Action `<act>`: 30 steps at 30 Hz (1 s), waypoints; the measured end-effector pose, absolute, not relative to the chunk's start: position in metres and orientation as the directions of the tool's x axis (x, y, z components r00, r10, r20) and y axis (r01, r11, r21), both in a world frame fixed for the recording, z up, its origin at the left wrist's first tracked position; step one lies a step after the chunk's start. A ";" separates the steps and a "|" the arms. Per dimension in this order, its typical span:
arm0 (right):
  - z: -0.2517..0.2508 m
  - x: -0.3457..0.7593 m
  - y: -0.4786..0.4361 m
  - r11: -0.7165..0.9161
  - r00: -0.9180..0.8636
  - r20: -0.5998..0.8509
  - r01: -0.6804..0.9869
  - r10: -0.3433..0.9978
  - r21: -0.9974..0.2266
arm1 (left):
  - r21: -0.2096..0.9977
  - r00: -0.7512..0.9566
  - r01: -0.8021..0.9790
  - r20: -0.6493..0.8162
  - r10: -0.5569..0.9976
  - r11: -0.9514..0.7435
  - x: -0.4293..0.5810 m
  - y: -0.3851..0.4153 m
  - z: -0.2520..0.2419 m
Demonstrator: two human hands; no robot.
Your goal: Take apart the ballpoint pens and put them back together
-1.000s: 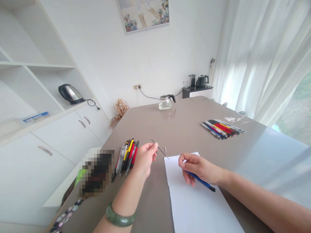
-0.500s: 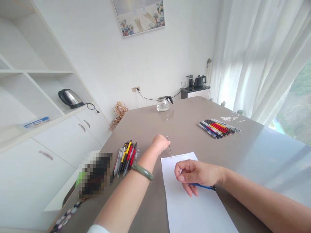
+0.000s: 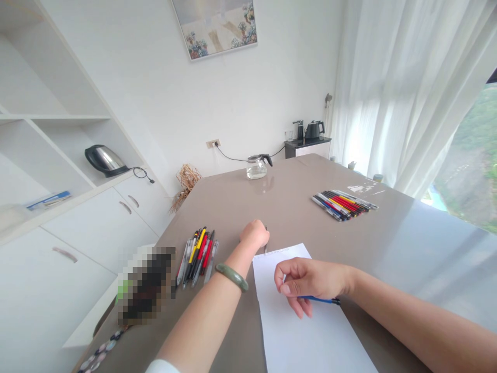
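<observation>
My left hand [image 3: 254, 236], with a green bangle on the wrist, is closed in a pinch on a thin pen refill [image 3: 266, 240]. The refill stands almost upright with its tip at the top edge of a white sheet of paper [image 3: 303, 331]. My right hand [image 3: 306, 280] rests on the sheet, fingers curled round a blue pen barrel [image 3: 322, 299] that pokes out to the right. A bunch of pens [image 3: 196, 254] lies on the table just left of my left forearm.
A second row of pens [image 3: 344, 203] lies at the right on the brown table [image 3: 407, 248]. A glass jug [image 3: 257, 167] stands at the far edge. White cabinets with a kettle [image 3: 104, 159] run along the left; curtains hang at the right.
My left hand has reached forward and turned the refill from slanted to nearly upright, lowering its tip to the paper's top edge. My right hand has slid slightly nearer along the sheet.
</observation>
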State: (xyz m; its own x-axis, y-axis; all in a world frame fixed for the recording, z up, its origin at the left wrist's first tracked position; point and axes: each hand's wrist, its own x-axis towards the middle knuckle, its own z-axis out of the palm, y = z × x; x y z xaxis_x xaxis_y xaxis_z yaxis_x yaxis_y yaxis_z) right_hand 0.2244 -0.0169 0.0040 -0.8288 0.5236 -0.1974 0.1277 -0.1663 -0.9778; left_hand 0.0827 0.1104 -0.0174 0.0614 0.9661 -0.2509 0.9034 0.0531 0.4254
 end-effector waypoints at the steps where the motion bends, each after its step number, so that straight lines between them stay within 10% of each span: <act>1: 0.004 0.224 -0.017 -0.169 -0.829 -0.202 0.133 0.521 -0.977 | 0.428 0.059 0.902 -0.243 0.968 0.053 0.083 0.110 -0.017; 16: 0.001 0.226 -0.016 -0.165 -0.822 -0.208 0.140 0.531 -0.976 | 0.663 0.039 0.748 -0.049 0.998 0.004 0.076 0.103 -0.009; 21: 0.001 0.227 -0.011 -0.069 -0.655 -0.098 0.071 0.749 -0.995 | 0.831 0.094 0.554 0.003 0.996 -0.055 0.068 0.065 0.005; 30: 0.003 0.217 -0.007 -0.090 -0.291 -0.019 -0.232 0.957 -0.969 | 0.960 0.368 0.109 -0.281 0.886 0.260 0.049 -0.030 0.010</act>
State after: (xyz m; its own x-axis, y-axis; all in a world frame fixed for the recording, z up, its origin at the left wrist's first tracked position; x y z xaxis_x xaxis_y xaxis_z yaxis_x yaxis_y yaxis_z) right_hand 0.2167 -0.0075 0.0026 -0.2910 0.9565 -0.0195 -0.2318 -0.0902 -0.9686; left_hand 0.0486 -0.0301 0.0102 0.3675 0.8864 -0.2815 0.1086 0.2597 0.9596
